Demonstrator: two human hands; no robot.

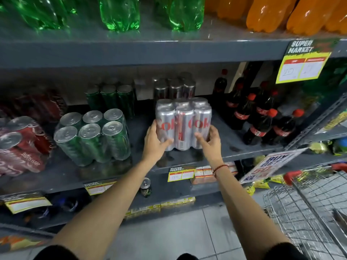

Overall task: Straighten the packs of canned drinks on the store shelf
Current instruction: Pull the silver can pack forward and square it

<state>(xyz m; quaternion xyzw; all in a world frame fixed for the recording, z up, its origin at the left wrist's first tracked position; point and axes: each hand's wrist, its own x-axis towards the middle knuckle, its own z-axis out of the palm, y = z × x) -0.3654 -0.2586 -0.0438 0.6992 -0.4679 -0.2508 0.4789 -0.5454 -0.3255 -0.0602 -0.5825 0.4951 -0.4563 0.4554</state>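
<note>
A shrink-wrapped pack of silver cola cans (184, 121) stands upright near the front of the grey middle shelf (234, 147). My left hand (155, 139) grips its lower left side and my right hand (210, 139) grips its lower right side. A second silver pack (174, 89) stands behind it. To the left a pack of green cans (93, 136) sits tilted, with another green pack (110, 98) behind. Packs of red cans (20, 145) lean at the far left.
Dark cola bottles (262, 117) with red caps crowd the shelf to the right. Green bottles (120, 14) and orange bottles (281, 14) fill the shelf above. A wire shopping cart (309, 212) stands at lower right. A single can (145, 186) sits on the lower shelf.
</note>
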